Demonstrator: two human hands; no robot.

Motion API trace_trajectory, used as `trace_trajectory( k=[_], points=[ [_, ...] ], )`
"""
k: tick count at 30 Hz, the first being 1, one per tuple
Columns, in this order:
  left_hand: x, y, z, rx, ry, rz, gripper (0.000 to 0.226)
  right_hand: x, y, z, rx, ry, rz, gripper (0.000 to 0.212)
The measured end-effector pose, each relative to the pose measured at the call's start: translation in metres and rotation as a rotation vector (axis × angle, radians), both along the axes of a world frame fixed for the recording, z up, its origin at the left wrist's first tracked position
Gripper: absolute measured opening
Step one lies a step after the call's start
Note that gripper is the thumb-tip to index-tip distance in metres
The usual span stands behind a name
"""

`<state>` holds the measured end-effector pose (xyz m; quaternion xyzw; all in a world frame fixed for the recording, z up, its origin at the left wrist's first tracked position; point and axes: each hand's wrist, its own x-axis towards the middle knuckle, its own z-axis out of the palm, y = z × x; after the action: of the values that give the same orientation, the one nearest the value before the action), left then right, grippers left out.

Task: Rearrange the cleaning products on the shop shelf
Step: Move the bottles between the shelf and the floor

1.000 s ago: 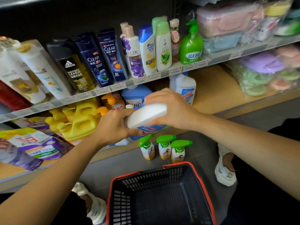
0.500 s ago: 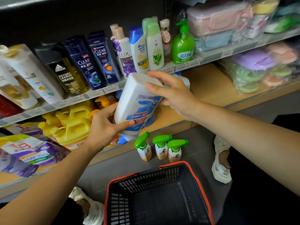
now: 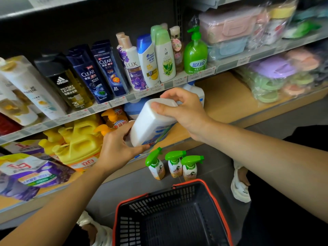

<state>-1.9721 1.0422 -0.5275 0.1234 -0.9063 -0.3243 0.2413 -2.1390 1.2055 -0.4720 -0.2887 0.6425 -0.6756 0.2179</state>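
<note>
2 grips curl round the tilted white cleaner bottle (image 3: pixel 150 125) (left grip (image 3: pixel 120 148) low, right grip (image 3: pixel 182 110) over its base); mid-placement, it likely next needs standing upright on the lower shelf (image 3: pixel 221 103).

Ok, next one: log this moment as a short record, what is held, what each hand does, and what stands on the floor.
held item: white bottle, tilted, flat end up
left hand: grips its lower part
right hand: grips its upper end
where: in front of the lower shelf
floor: three green-topped spray bottles, a red-rimmed basket
</note>
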Motion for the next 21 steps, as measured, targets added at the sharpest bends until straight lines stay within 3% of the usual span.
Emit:
trace_trajectory(
  k=[4,8,11,14,18,21],
  points=[
    [0.001,-0.005,0.000,-0.005,0.013,0.030,0.077,-0.004,-0.002,-0.003,-0.060,0.043,-0.023,0.012],
    [0.000,-0.008,0.002,0.096,0.019,0.081,0.075,-0.007,-0.002,-0.004,-0.117,0.104,0.066,0.027],
    [-0.002,-0.006,0.004,0.280,0.030,0.092,0.068,-0.009,-0.001,-0.006,-0.103,0.248,0.223,0.042],
    [-0.001,-0.005,0.007,0.334,0.033,0.080,0.063,-0.011,0.001,-0.008,-0.042,0.382,0.320,0.058],
    [0.001,-0.005,0.009,0.286,0.031,0.103,0.063,-0.012,0.000,-0.012,-0.016,0.732,0.119,0.053],
    [0.001,-0.007,0.008,0.238,0.032,0.126,0.066,-0.010,-0.001,-0.015,-0.104,0.963,-0.060,0.043]
  ],
)
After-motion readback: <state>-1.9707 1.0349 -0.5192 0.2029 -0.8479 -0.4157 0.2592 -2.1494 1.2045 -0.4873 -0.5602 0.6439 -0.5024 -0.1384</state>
